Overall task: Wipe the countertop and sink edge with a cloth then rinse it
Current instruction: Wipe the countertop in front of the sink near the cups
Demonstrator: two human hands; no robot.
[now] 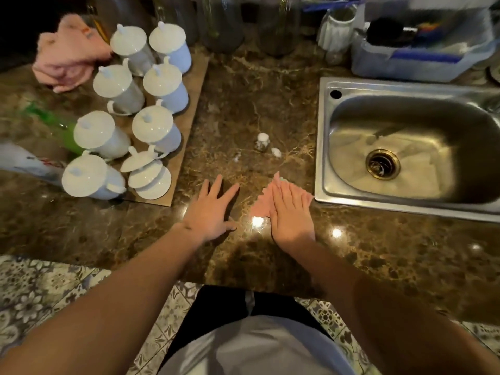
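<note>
My right hand [290, 212] lies flat with straight fingers on a small pink cloth [261, 205], pressing it onto the brown marble countertop [243, 104] just left of the sink's near-left corner. Only the cloth's left part and far tip show from under the hand. Fingers spread, my left hand [212, 211] rests flat on the bare countertop beside it, holding nothing. The steel sink [323, 147] sits to the right with its drain [382, 164] in the middle. A few white specks [276, 151] and a small white-topped bottle [262, 142] stand on the counter beyond the hands.
Several white lidded cups [123, 117] stand on a board [194, 104] at the left. A second pink cloth [67, 55] lies at the far left, with a green bottle [59, 125] nearby. Glass jars [221, 25] line the back. A dish rack [422, 47] sits behind the sink.
</note>
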